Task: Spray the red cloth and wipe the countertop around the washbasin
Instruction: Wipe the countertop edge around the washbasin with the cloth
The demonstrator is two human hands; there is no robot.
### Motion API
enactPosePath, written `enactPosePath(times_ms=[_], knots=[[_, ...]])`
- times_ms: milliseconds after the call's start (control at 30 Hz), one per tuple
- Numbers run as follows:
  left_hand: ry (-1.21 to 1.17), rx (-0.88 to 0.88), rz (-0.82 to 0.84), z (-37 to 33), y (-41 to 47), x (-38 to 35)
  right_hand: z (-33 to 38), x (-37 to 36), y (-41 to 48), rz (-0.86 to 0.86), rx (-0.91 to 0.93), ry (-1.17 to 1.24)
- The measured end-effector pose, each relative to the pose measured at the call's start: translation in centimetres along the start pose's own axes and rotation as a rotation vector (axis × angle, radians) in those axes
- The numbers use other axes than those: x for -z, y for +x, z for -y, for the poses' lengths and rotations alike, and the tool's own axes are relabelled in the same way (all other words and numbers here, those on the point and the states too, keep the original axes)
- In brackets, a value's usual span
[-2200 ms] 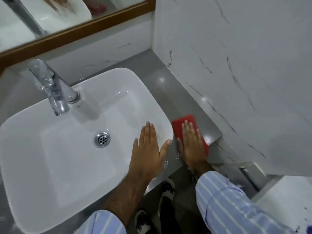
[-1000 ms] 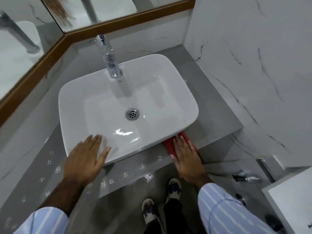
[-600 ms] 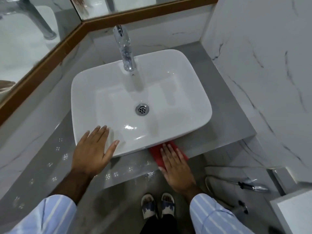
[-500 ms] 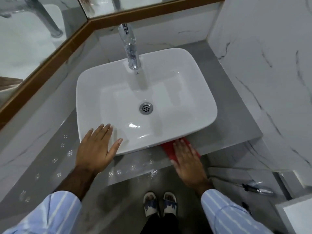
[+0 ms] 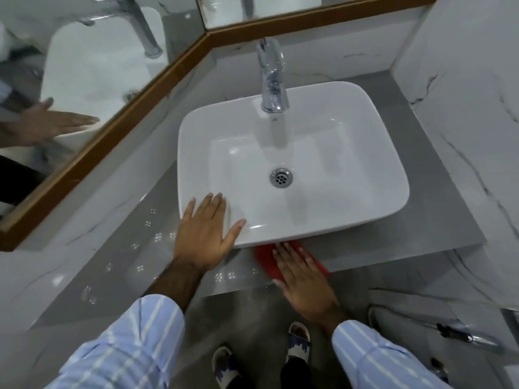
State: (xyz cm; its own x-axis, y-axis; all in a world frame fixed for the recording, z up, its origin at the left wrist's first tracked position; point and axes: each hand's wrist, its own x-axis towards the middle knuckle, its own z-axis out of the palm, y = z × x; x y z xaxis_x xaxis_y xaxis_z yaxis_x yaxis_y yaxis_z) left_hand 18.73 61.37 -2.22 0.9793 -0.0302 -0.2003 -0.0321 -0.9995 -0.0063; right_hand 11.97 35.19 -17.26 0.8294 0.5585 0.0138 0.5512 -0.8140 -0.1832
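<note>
A white rectangular washbasin [image 5: 365, 153] sits on a grey countertop [image 5: 132, 265]. My right hand [image 5: 303, 279] lies flat, fingers spread, pressing the red cloth [image 5: 266, 259] onto the counter's front strip just below the basin's near rim. Part of the cloth is hidden under my palm and fingers. My left hand [image 5: 207, 237] rests flat and open on the basin's front left corner, holding nothing. No spray bottle is in view.
A chrome tap [image 5: 271, 77] rises at the basin's back. Wood-framed mirrors [image 5: 118, 119] run along the left and back walls. Marble wall [image 5: 463, 94] closes the right side. A hose with a spray handle [image 5: 460, 334] lies on the floor at right. My sandalled feet [image 5: 299, 339] stand below the counter edge.
My right hand has slid the red cloth from the counter right of the basin to the front strip. My left hand shifted from the basin's right rim to its front left corner.
</note>
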Motion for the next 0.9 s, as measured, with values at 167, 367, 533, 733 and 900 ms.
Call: enactPosePath(times_ms=[167, 367, 533, 733, 900], knots=[[-0.045, -0.086, -0.007, 2.3, -0.9, -0.6, -3.0, 1.2, -0.6, -0.089, -0.333, 0.046], [-0.143, -0.206, -0.124, 5.1, -2.1, -1.5, 8.4, -0.4, 3.3, -0.068, -0.335, 0.116], [-0.137, -0.258, -0.101, 5.5, -2.2, -1.5, 13.8, -0.9, 6.0, 0.079, -0.01, 0.086], [-0.058, -0.325, -0.082, 7.2, -3.7, -1.2, 8.5, 0.7, 3.6, 0.135, -0.239, 0.018], [-0.119, -0.274, -0.118, 6.7, -3.6, -1.8, 11.4, 0.1, 4.9, 0.204, -0.303, 0.004]])
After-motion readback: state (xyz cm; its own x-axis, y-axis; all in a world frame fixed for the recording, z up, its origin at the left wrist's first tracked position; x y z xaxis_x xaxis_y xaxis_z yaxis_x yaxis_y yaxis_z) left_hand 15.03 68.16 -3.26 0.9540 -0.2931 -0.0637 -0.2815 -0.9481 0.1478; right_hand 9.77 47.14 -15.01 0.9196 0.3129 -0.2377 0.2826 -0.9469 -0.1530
